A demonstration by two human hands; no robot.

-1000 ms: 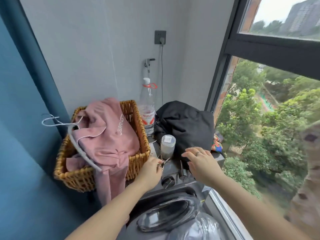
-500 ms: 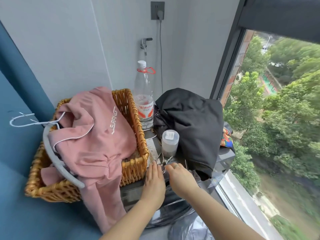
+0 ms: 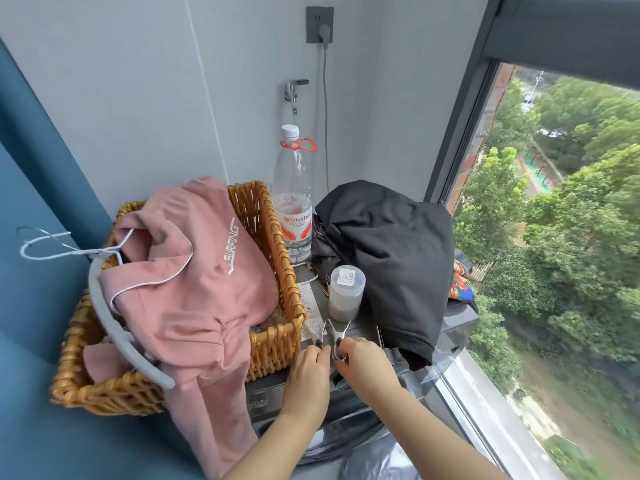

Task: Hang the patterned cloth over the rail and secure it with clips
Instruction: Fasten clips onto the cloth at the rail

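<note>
- Metal clips [image 3: 330, 336]: lower centre of frame, on top of a dark appliance [image 3: 453, 327], points sticking up, just right of the wicker basket's near corner.
- Left hand [image 3: 308, 370]: fingertips pinched on the left clip's lower end.
- Right hand [image 3: 363, 358]: fingers closed around the base of the right clip; a ring shows on one finger. The two hands are almost touching.
- Patterned cloth [image 3: 460, 280]: only a small bright red, yellow and blue edge shows, centre right of frame, tucked behind the black garment [image 3: 384, 247] by the window [image 3: 554, 237]. Not on any rail.
- Small clear lidded jar [image 3: 346, 294]: upright just above the clips, against the black garment.
- Wicker basket [image 3: 273, 344]: left of centre, holding a pink garment [image 3: 194, 289] that spills over its front edge; a grey hanger [image 3: 114, 320] lies across it.
- Water bottle [image 3: 292, 202]: upright behind the basket's right corner, at the wall.
- Tap [image 3: 294, 90] and plugged socket [image 3: 319, 25]: upper centre.
</note>
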